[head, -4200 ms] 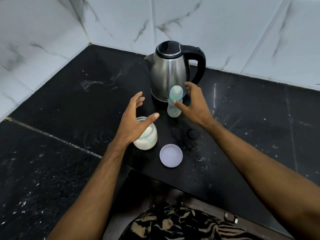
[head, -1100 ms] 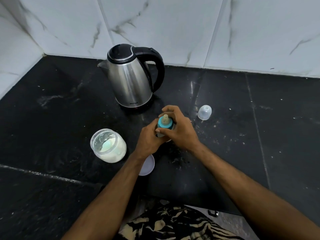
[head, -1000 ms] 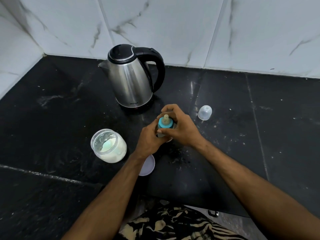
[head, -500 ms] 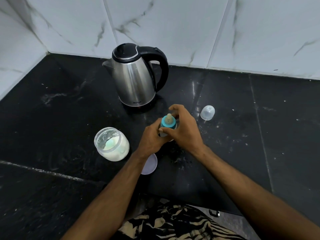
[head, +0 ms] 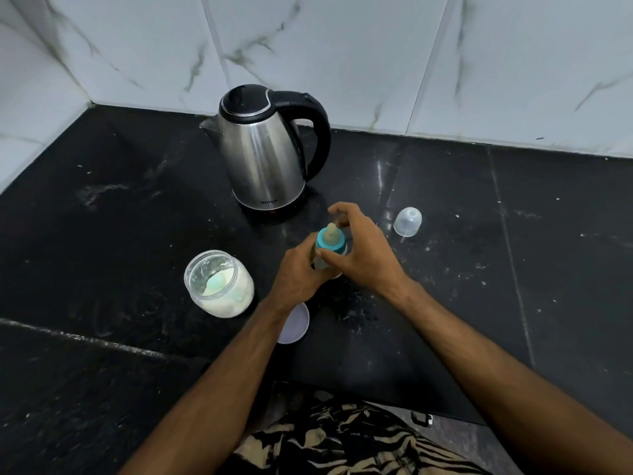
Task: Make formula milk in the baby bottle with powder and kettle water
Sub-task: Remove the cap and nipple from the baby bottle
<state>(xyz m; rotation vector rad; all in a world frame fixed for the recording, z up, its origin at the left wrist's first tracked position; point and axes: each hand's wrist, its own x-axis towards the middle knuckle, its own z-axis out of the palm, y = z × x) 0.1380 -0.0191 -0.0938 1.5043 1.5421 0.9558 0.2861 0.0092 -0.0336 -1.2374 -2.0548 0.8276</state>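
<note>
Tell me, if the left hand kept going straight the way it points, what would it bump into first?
The left hand already grips the baby bottle, so that comes first. Beyond it, the line runs up-right toward the right hand; the kettle probably lies left of that line, though depth is unclear.

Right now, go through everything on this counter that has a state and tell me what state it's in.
Kettle: upright, lid closed.
Baby bottle: upright, teal collar and teat on.
Clear cap: off, standing on the counter.
Powder jar: open, powder and a scoop inside.
Jar lid: off, flat on the counter.
Left hand: gripping the bottle.
Right hand: gripping the collar.
</note>
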